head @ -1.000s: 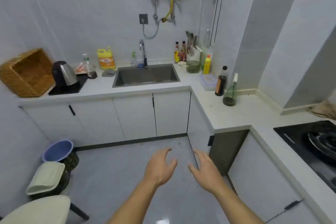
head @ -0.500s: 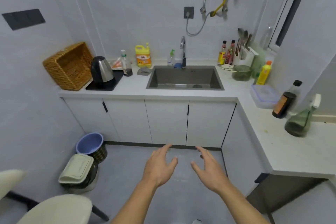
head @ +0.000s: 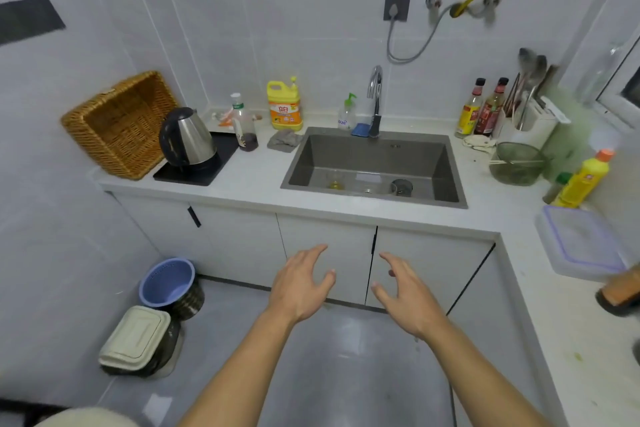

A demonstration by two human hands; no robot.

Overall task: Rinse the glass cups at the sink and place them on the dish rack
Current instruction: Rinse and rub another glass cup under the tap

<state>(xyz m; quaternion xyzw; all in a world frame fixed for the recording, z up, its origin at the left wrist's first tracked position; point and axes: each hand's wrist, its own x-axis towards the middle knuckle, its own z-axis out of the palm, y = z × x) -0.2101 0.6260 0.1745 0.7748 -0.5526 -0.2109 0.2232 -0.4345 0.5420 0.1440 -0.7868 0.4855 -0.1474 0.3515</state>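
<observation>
Left of the sink (head: 346, 156) stand kettle (head: 189, 138) and basket (head: 119, 123).

Two bare hands, the left hand (head: 300, 288) and the right hand (head: 410, 303), before one grey steel sink (head: 381, 152) holding one small clear glass cup (head: 334, 179). On the one white counter (head: 249, 180): one woven wicker basket (head: 121, 125), one steel electric kettle (head: 188, 137), one yellow detergent jug (head: 284, 107), two red-capped sauce bottles (head: 470, 111) (head: 491, 113), one wire mesh strainer (head: 516, 163), one clear lidded plastic box (head: 578, 239).

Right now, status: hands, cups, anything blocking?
Left hand and right hand open, empty. One glass cup visible, upright in the sink. Path to it looks clear.
</observation>
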